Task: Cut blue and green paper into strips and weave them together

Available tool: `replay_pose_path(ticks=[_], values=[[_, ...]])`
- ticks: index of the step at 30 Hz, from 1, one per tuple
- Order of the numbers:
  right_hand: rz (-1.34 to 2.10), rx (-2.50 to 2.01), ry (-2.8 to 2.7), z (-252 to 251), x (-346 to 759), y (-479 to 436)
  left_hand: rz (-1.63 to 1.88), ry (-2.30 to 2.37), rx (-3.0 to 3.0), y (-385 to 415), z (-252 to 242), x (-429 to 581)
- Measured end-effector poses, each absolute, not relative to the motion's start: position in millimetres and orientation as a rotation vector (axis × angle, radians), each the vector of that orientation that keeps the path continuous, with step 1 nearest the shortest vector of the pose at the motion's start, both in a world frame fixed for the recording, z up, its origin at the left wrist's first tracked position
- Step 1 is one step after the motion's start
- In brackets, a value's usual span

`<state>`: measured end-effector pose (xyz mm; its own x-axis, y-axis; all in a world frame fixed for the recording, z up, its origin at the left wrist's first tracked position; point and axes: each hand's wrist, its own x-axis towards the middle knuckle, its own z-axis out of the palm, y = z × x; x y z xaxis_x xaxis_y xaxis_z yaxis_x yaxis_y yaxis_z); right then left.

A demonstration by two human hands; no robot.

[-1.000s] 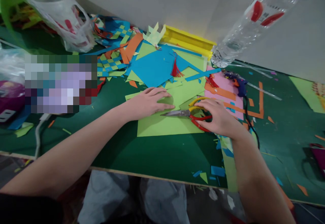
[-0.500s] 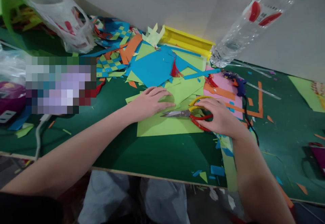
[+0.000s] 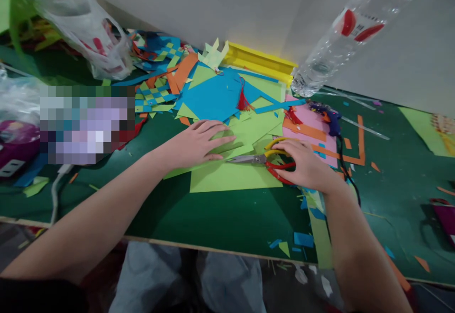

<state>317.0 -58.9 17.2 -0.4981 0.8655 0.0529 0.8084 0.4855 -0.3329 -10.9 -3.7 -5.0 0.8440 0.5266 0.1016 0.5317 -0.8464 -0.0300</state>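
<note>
My left hand (image 3: 197,146) lies on light green paper with its fingers stretched out and apart. Under it runs a narrow green paper strip (image 3: 175,172), which sticks out past the wrist; part of the strip is hidden. A larger light green sheet (image 3: 234,179) lies flat below. My right hand (image 3: 308,165) grips a pair of scissors (image 3: 265,158) by its yellow and red handles. The blades are nearly together and point left across the sheet, their tips close to my left thumb.
Behind my hands are blue paper (image 3: 209,95), a red tassel (image 3: 243,100) and a yellow tray (image 3: 261,63). A clear plastic bottle (image 3: 327,57) leans at back right. A glue gun (image 3: 332,120) with a black cord lies right. A white plastic bag (image 3: 95,33) stands back left.
My left hand has slid a little left and its thumb has spread from the fingers. The green strip beneath it now lies lower and farther left. The scissors stay in my right hand.
</note>
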Motion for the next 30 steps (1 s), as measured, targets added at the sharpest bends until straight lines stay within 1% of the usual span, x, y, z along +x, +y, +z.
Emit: replay_pose_path(ticks=[7,20,26,30], values=[[0.372,-1.426,-2.523,19.2,314.3,-59.9,-0.157,-0.88,-2.93,-5.5,-8.3,-2.9],[0.351,-1.388,-2.528,19.9,322.3,-58.6,-0.265,-0.805,-2.943,-11.5,3.7,12.2],[0.389,-1.422,-2.526,20.1,320.3,-58.5,-0.143,-0.736,-3.058,-9.6,0.7,9.8],[0.395,-1.42,-2.526,19.4,316.4,-59.2,-0.127,-0.733,-3.071,-8.0,-3.8,10.0]])
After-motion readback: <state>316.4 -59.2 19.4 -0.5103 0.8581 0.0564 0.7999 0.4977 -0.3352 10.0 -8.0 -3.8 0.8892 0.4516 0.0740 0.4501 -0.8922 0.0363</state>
